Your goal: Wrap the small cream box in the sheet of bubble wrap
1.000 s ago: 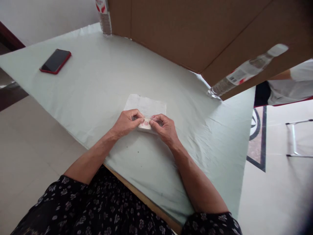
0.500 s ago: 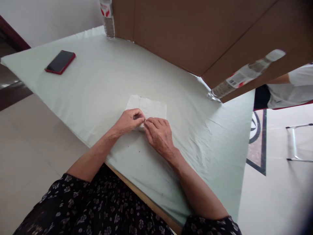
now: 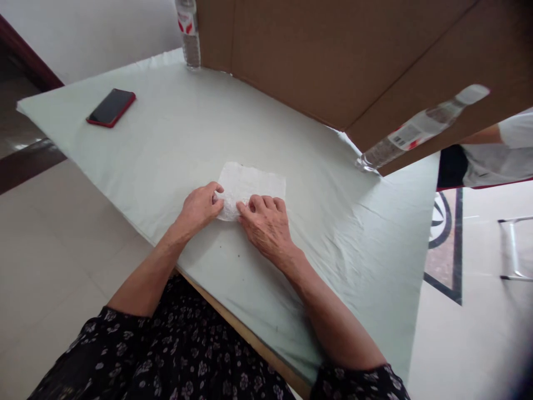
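A white sheet of thin paper, like a tissue (image 3: 252,179), lies on the pale green tablecloth in front of me. Its near part looks crinkled and slightly raised. My left hand (image 3: 200,206) is at the sheet's left edge, thumb and index finger bent around it. On the near right part rests my right hand (image 3: 268,225), its fingers curled and its thumb on the crinkled paper. The fingertips cover bits of the sheet, and I cannot see what lies beneath them.
A phone in a red case (image 3: 111,108) lies at the far left. A large brown cardboard panel (image 3: 291,61) stands across the back, with a plastic bottle (image 3: 190,39) at its left and another bottle (image 3: 416,133) at its right. Behind it, a person's white sleeve (image 3: 516,130) shows.
My hands have moved apart from a joined pinch at the sheet's near middle. The left has slid to the left edge, uncovering the crinkled near part. The view has shifted slightly.
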`<action>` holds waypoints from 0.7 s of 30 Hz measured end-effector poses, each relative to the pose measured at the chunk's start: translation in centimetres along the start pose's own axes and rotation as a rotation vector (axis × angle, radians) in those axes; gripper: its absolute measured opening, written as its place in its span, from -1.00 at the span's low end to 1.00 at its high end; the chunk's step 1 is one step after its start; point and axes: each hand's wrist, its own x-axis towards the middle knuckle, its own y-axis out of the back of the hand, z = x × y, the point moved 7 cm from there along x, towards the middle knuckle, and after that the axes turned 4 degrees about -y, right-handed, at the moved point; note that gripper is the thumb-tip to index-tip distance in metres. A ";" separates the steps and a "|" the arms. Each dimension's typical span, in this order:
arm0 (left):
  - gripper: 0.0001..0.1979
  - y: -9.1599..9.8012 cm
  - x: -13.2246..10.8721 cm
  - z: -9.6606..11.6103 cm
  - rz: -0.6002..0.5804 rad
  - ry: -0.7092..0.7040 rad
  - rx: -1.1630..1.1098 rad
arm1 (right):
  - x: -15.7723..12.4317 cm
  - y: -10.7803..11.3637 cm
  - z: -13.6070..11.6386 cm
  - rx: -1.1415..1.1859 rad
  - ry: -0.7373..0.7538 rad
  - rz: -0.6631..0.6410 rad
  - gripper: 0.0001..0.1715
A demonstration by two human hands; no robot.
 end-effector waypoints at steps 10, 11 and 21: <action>-0.44 0.8 -2.4 -1.4 -0.076 0.261 -0.089 | 0.5 -0.1 -0.1 -0.009 -0.002 -0.080 -0.80; -0.44 0.3 -2.4 -1.4 -0.079 0.280 -0.167 | 0.5 -0.1 -0.1 -0.007 -0.002 -0.082 -0.80; -0.42 -1.7 -1.8 -0.8 0.137 0.436 -0.730 | 0.7 0.0 -0.2 0.026 -0.016 -0.069 -0.79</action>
